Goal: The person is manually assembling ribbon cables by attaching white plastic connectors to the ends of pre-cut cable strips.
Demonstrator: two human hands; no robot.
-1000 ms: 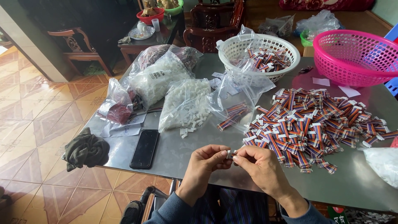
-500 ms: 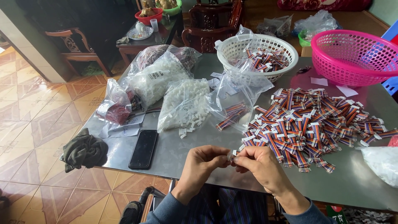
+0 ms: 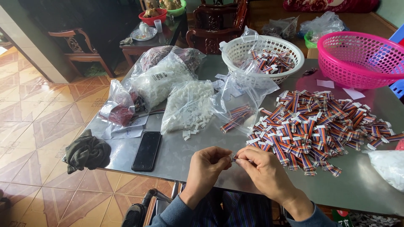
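1. Both hands meet at the near edge of the table point(image 3: 176, 159), fingertips pinched together over one tiny part.
2. The left hand point(image 3: 207, 164) curls in, thumb and forefinger closed on a small connector piece point(image 3: 234, 158), which sits right between the two hands, just above the table edge.
3. The right hand point(image 3: 263, 167) grips the same piece from the other side, fingers narrow and bunched; what exactly it holds is too small to tell apart.
4. Compared with half a second ago, the hands have barely shifted: same spot, same pinch, the fingers only slightly reworked around the piece.
5. Just beyond the right hand spreads the big pile of striped ribbon cables point(image 3: 320, 126), unchanged since the earlier frames.
6. A black phone point(image 3: 147, 150) lies flat to the left of the hands, with a dark cloth point(image 3: 87, 151) bunched at the table's corner, both where they were.
7. Farther back, a clear bag of white plastic parts point(image 3: 189, 105) spills a few pieces onto the table.
8. A white basket point(image 3: 294, 48) holding more cables and a pink basket point(image 3: 357, 63) stand at the far side, unmoved.
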